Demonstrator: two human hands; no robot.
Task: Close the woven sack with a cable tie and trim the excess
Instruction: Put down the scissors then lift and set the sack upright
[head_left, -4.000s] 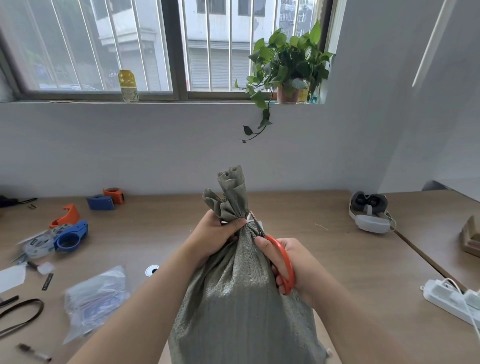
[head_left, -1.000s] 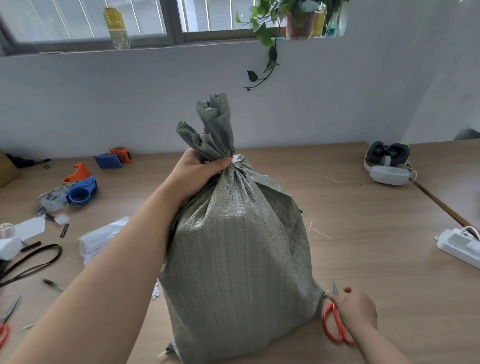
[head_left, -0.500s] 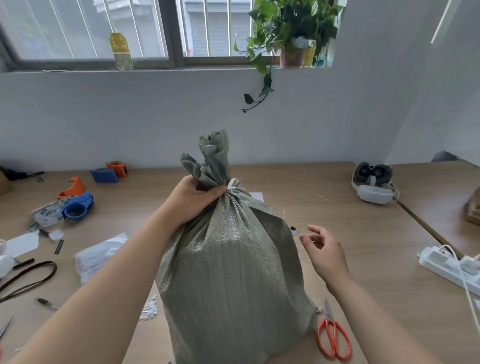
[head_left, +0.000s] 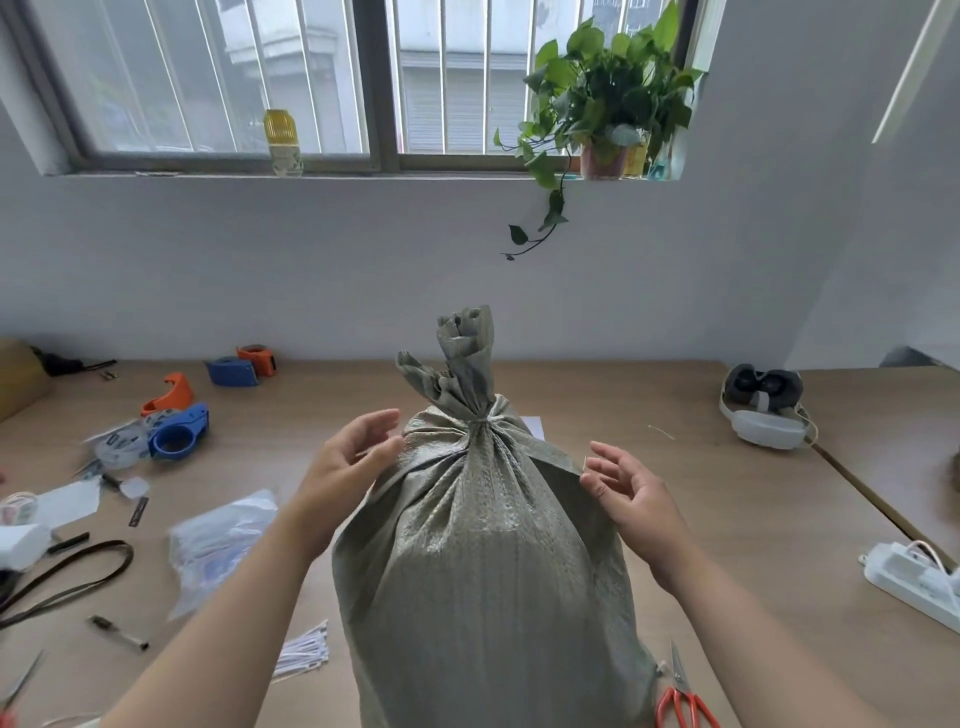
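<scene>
A grey-green woven sack stands upright on the wooden table in front of me. A pale cable tie cinches its gathered neck, and the bunched top sticks up above it. My left hand hovers at the sack's left shoulder, fingers spread, touching or nearly touching the fabric. My right hand is open beside the right shoulder, holding nothing. Orange-handled scissors lie on the table at the sack's lower right.
Spare white cable ties lie left of the sack base, next to a clear plastic bag. Blue and orange tape dispensers sit at left, a headset at right, a white power strip near the right edge.
My left hand has let go of the sack's neck and opened. My right hand, which put the scissors down a second ago, has risen to the sack's right shoulder.
</scene>
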